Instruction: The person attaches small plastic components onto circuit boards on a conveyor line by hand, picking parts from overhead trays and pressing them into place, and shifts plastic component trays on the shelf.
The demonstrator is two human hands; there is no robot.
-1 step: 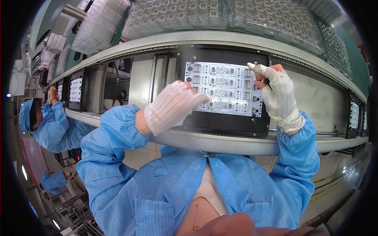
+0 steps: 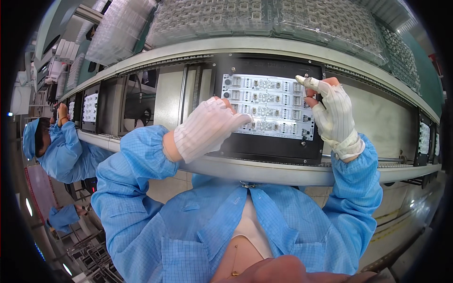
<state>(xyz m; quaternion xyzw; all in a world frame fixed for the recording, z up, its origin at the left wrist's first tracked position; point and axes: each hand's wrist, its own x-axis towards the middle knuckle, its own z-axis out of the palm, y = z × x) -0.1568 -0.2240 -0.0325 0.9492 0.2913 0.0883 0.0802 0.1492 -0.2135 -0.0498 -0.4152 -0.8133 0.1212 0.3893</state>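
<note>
From where I stand, almost nothing changes against the earlier frame: the left hand sits a hair further to the right, while the right hand looks the same as before. The white circuit board, laid out in four long rows, keeps its place on the black tray, which rests across the rails of the conveyor in front of the worker. The two hands, in striped white gloves with some fingertips bare, are well apart from each other. The left one reaches over the board's lower left part, its fingers bent down; I cannot tell whether they pinch anything. The right one is at the board's right edge, forefinger stretched over the upper right corner and thumb lower down; whether it grips anything there I cannot tell either. Beyond the conveyor, the stacked clear plastic trays are just as they were. Off to the left, a co-worker in blue stays bent toward the same line, near another white board.
</note>
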